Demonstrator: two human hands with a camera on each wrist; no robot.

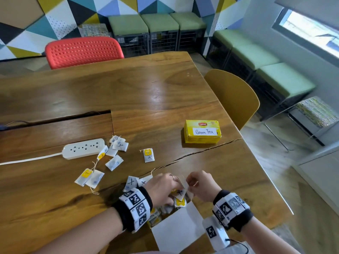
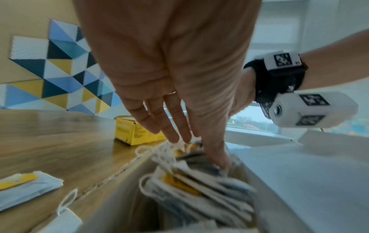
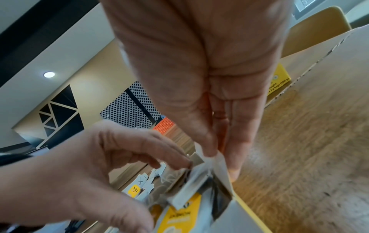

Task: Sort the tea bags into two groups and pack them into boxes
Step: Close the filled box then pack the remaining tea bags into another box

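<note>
Tea bags [image 1: 180, 196] stood packed on edge in the open box [image 3: 235, 211] at the near edge of the desk [image 1: 146, 92], and both hands were working over its mouth. The left hand [image 1: 162, 187] had its fingers extended down into the stack, pressing the bags aside, while the right hand [image 1: 201, 184] pinched a white end flap [image 3: 218, 159] of that box between thumb and forefinger. The row looked tightly filled, so I judged the chief risk to be crowding: a bag pushed in hard could buckle, or its string and yellow tag could snag on the cardboard edge and drag a neighbour out. Loops of string already stuck up above the stack in the left wrist view, which made that likelier. If the flap slipped from the pinch it might fold over the opening and trap the left fingers or crease the top bags. Two X-marked bags [image 1: 131, 182] lay just beside the left wrist, near enough for the wristband to sweep them. A scattered group of other bags [image 1: 113, 162] sat farther left by the power strip [image 1: 83, 148], and the closed Green Tea box [image 1: 202, 132] stood well apart to the right; a misread mark could send a bag to the wrong box.
</note>
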